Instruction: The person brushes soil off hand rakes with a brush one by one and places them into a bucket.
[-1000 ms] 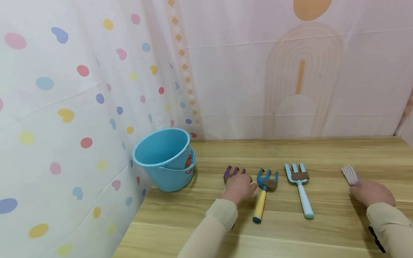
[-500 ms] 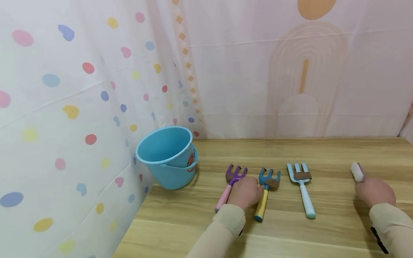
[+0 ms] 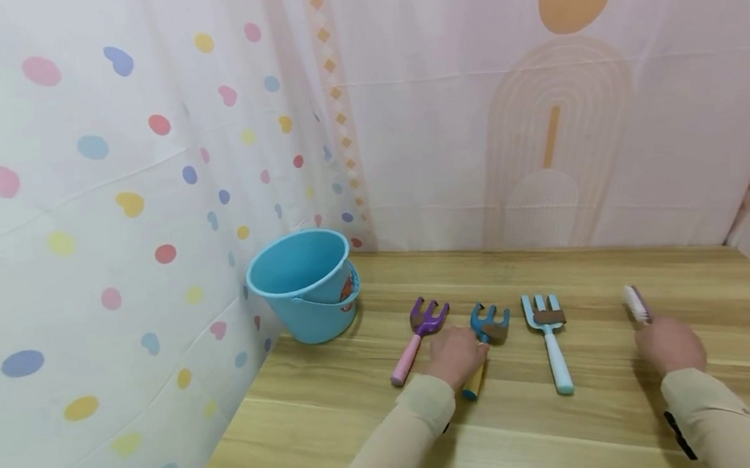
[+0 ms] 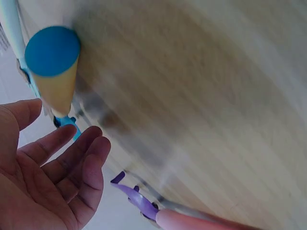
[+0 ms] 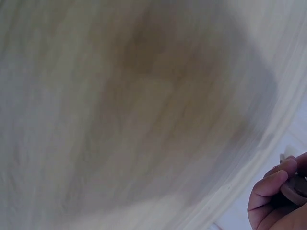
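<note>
A brush [image 3: 636, 304] with white bristles is gripped by my right hand [image 3: 671, 346] above the right part of the table; its handle is mostly hidden in the curled fingers. My left hand [image 3: 454, 356] hovers at the yellow-handled blue hand rake [image 3: 490, 322]. In the left wrist view that hand [image 4: 57, 177] has loosely bent fingers close to the yellow handle [image 4: 57, 91], holding nothing. Left of it lies a purple hand rake [image 3: 430, 323] with a pink handle. On the other side lies a light blue garden fork [image 3: 558, 359] with a brown patch near its tines.
A light blue bucket [image 3: 312, 316] with its handle hanging down stands at the table's back left. Patterned curtains [image 3: 425, 112] rise behind and to the left of the wooden table [image 3: 286, 447]. The table's left edge slants toward the front.
My left hand has moved right, from over the purple rake to the yellow-handled rake. The brush in my right hand has turned and shifted about. The tools on the table have stayed put.
</note>
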A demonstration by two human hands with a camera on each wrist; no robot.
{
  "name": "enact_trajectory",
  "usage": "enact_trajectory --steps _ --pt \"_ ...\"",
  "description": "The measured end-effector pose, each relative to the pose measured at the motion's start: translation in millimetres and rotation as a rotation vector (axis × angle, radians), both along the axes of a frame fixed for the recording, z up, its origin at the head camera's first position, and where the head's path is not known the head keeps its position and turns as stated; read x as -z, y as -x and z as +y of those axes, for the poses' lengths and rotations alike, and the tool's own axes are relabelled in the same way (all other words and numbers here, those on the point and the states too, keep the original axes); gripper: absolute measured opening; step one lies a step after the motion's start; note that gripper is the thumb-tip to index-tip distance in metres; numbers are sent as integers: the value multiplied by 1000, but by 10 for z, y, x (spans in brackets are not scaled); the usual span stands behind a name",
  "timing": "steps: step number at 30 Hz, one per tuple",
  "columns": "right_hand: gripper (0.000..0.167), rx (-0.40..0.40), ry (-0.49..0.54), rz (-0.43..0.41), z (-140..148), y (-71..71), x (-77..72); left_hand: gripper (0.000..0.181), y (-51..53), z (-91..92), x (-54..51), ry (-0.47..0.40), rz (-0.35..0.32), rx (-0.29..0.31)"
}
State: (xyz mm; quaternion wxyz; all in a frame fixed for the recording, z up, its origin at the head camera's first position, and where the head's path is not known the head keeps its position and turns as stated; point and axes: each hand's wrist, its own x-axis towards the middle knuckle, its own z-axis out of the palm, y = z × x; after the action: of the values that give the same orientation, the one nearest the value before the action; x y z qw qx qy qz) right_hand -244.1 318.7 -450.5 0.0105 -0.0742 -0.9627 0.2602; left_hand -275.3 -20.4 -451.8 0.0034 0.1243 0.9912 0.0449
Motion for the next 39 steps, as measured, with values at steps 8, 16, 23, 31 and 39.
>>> enact_trajectory --steps 8,16,23,31,39 --pt "57 32 19 29 -166 -12 -1 48 -58 84 27 21 -39 -69" --pt "66 77 36 17 -303 15 -28 43 -77 154 47 42 -22 -98" --pt "61 113 53 62 -438 1 -48 36 -62 187 109 62 -28 -75" --pt "60 97 118 163 -706 -92 -112 30 -78 223 142 89 54 -58" --pt "56 48 132 222 -933 -125 -74 25 -74 208 101 10 65 -147"
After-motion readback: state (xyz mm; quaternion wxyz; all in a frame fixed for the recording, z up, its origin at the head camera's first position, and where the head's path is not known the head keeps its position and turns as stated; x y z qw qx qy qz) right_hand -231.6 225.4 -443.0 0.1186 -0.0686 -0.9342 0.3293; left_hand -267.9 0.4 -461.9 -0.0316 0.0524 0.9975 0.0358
